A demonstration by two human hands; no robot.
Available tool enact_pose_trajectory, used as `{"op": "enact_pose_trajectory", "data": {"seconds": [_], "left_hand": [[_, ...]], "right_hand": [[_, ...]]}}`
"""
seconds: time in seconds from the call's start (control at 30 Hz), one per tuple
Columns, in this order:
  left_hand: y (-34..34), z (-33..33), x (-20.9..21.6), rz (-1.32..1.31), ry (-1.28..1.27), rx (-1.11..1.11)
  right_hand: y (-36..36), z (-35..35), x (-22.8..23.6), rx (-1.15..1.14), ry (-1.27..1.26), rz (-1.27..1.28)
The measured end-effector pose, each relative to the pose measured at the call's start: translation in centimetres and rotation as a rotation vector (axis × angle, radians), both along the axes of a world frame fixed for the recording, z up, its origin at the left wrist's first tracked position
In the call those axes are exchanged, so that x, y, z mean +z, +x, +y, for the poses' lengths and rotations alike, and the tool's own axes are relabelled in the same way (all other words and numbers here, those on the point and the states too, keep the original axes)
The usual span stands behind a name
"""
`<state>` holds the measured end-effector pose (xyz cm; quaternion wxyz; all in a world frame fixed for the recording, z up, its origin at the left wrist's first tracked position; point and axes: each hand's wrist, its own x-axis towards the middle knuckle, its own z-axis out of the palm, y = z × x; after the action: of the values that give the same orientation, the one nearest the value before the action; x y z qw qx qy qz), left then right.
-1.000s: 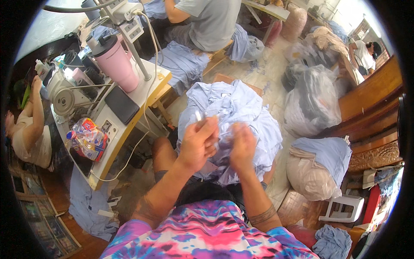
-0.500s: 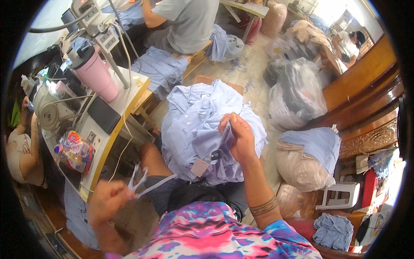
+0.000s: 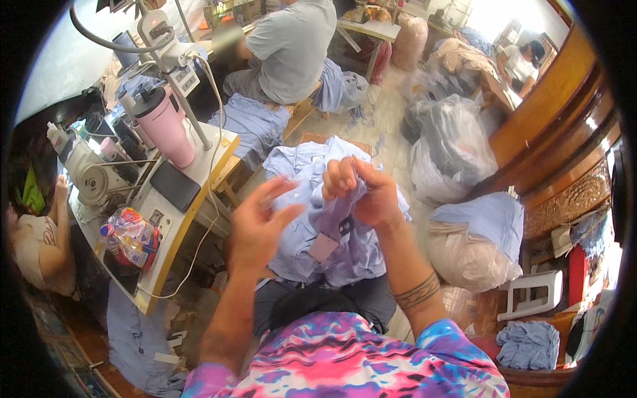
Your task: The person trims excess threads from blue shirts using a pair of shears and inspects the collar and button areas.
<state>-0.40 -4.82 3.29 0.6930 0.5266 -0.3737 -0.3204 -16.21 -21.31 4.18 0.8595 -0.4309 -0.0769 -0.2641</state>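
1. Shirt (image 3: 286,247): bunched dead ahead, no clear long axis.
2. Right hand (image 3: 362,189): nearer; fingers curled, gripping raised cloth, shirt body below them.
3. Left hand (image 3: 260,222): fingers parted, no cloth seen in them; shirt lies right, contact unclear.
4. Tag (image 3: 323,247): below right hand.
5. Phone (image 3: 174,187): far left.

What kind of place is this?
Probably a small garment workshop: light-blue shirts heaped at the person's lap, a machine with a belt and wheel on the side table, and a bagged bundle of cloth on the floor at right.
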Motion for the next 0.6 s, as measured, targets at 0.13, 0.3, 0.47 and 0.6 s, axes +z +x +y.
{"op": "enact_pose_trajectory", "data": {"seconds": [0.13,0.3,0.47,0.6], "left_hand": [[-1.8,-6.8,-0.1,0.198,0.067,-0.359],[-2.2,-9.5,1.8,0.176,-0.004,-0.361],[-2.6,-11.1,4.6,0.106,-0.103,-0.447],[-0.7,-10.9,7.3,0.067,-0.217,-0.402]], "right_hand": [[-2.9,-2.4,2.9,-0.153,-0.425,0.113],[-9.5,1.0,0.5,-0.987,-0.34,0.444],[-10.2,11.2,-7.2,-1.244,-0.849,1.041],[-10.0,8.0,-3.7,-0.978,-0.34,0.883]]}}
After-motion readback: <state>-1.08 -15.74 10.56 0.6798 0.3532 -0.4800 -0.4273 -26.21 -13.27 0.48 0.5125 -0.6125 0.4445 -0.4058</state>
